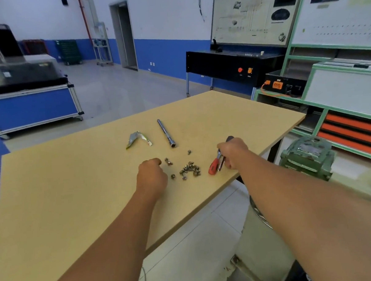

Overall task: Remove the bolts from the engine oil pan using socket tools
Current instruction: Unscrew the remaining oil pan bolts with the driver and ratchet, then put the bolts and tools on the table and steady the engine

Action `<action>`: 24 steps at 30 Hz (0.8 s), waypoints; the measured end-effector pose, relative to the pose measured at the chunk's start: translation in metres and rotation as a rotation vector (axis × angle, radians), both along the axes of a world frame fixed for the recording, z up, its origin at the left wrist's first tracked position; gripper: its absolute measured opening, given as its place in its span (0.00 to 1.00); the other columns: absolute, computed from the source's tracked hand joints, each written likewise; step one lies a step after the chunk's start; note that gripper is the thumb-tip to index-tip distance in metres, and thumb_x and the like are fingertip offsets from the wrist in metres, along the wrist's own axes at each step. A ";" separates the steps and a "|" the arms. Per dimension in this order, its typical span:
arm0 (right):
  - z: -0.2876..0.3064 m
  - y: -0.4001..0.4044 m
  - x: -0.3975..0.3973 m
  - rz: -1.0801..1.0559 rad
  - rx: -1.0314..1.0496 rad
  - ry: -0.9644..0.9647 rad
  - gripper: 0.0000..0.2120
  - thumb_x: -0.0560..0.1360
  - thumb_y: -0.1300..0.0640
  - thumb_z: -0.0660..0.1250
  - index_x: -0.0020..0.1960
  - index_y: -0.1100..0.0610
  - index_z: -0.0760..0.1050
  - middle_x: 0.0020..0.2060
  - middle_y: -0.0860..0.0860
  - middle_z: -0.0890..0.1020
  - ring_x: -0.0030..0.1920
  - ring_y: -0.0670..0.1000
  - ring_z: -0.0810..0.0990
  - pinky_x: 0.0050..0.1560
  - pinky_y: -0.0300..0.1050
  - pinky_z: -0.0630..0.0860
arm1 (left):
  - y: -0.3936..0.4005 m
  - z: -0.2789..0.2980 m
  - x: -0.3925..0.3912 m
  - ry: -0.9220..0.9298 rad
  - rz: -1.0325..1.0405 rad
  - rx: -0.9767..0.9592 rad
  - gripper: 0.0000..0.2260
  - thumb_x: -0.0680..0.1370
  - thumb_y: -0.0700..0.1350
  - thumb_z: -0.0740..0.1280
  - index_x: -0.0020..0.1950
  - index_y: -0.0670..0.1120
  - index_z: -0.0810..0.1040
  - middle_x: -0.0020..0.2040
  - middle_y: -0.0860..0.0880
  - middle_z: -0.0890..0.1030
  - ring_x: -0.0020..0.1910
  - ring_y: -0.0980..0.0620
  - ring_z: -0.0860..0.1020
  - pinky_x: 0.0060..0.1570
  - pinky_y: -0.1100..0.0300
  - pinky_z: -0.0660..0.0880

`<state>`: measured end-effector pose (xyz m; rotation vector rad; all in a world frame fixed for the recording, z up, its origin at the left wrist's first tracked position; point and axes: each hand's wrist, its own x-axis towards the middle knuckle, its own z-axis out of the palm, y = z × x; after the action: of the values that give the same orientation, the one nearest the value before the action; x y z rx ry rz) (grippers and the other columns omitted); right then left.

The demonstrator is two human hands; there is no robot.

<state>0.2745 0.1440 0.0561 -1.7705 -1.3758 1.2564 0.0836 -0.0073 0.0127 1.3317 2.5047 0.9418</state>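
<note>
**Both hands at the bolt pile**

The right hand [232, 152] grips a ratchet wrench [220, 160] with a red handle, low over the table [51, 182]. The left hand [152, 172] is curled into a fist; whether it holds anything I cannot tell. Between them lies a heap of bolts [190, 169]. Farther off, a long socket extension [166, 133] and a crumpled wrapper [138, 138] rest apart

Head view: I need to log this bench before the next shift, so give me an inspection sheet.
Surface: tan table, bare wood.
Job's things: bolts piled between the hands, a few strays; extension bar lying behind them.
Clutter: crumpled wrapper.
Grippers: left hand curled beside the bolts, contents unclear; right hand grips a red-handled ratchet.
Cables: orange cable on the green rack.
Surroundings: training panels, blue cart, green engine casing.
</note>
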 end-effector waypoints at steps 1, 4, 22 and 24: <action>-0.007 0.000 0.004 0.017 0.007 -0.032 0.12 0.77 0.62 0.68 0.39 0.59 0.67 0.35 0.54 0.68 0.28 0.52 0.66 0.26 0.42 0.63 | 0.000 -0.004 0.005 0.031 -0.008 0.036 0.13 0.79 0.32 0.61 0.60 0.37 0.79 0.54 0.38 0.79 0.54 0.38 0.77 0.45 0.56 0.69; -0.022 -0.001 0.011 0.013 -0.010 0.033 0.12 0.77 0.60 0.72 0.40 0.60 0.70 0.33 0.55 0.70 0.27 0.52 0.66 0.27 0.41 0.66 | 0.000 -0.015 0.019 0.098 -0.017 0.120 0.10 0.79 0.33 0.63 0.58 0.36 0.79 0.47 0.38 0.74 0.44 0.40 0.73 0.41 0.54 0.67; -0.022 -0.033 0.037 -0.063 -0.032 0.332 0.12 0.81 0.71 0.52 0.60 0.66 0.70 0.45 0.60 0.74 0.32 0.54 0.74 0.34 0.52 0.80 | 0.003 -0.025 0.015 -0.008 -0.024 0.204 0.13 0.83 0.39 0.60 0.63 0.35 0.79 0.55 0.33 0.81 0.56 0.32 0.77 0.55 0.46 0.73; -0.026 -0.038 0.044 -0.063 -0.047 0.357 0.14 0.82 0.69 0.52 0.65 0.66 0.69 0.54 0.63 0.75 0.35 0.55 0.76 0.34 0.52 0.81 | 0.001 -0.024 0.023 0.005 -0.024 0.144 0.18 0.83 0.52 0.63 0.67 0.41 0.77 0.58 0.38 0.81 0.60 0.34 0.76 0.57 0.46 0.73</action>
<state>0.3185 0.1060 0.0305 -1.5144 -1.0879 1.4944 0.1062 -0.0068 -0.0115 1.4024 2.4597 1.1340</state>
